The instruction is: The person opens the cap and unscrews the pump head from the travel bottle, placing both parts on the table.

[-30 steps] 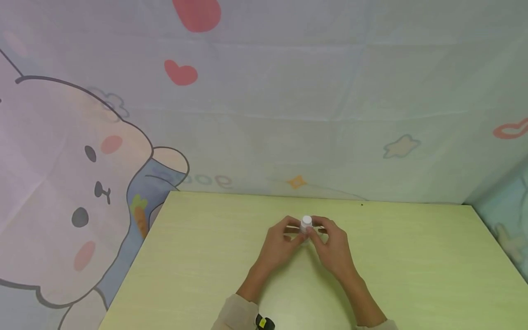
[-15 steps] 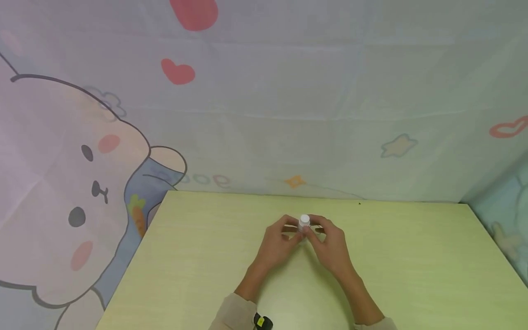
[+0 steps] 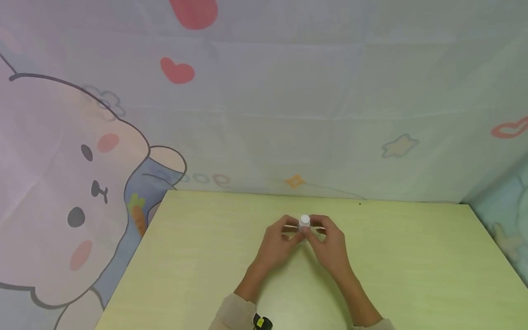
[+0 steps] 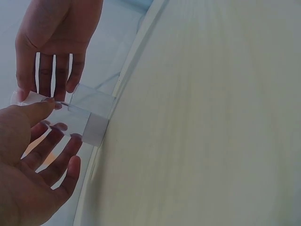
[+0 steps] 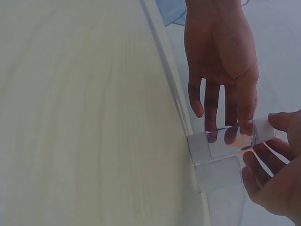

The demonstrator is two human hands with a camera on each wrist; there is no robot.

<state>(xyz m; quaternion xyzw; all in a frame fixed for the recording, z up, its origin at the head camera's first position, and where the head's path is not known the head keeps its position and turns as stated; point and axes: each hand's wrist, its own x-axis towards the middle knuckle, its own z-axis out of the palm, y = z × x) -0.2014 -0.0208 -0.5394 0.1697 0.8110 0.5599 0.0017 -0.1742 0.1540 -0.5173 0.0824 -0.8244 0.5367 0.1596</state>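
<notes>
A small clear bottle (image 4: pixel 75 121) with a white cap (image 3: pixel 305 219) and a white band at its base stands upright on the table. My left hand (image 3: pixel 276 245) grips its body, the thumb across the near side and the fingers around the far side. At the upper part my right hand (image 3: pixel 333 247) pinches the cap, with the thumb (image 5: pixel 282 121) on it and the other fingers curled behind. Right beside the bottle stands a clear cup-like cylinder (image 5: pixel 218 174), held by neither hand. In the head view the hands hide most of the bottle.
The pale yellow-green table (image 3: pixel 198 256) extends to both sides of the hands. Behind it hangs a printed cloth (image 3: pixel 264 82) with hearts and a cartoon animal. A tiny dark speck (image 3: pixel 360 203) lies near the table's back edge.
The whole head view has shifted slightly to the left. Both hands stay around the bottle with hardly any visible movement.
</notes>
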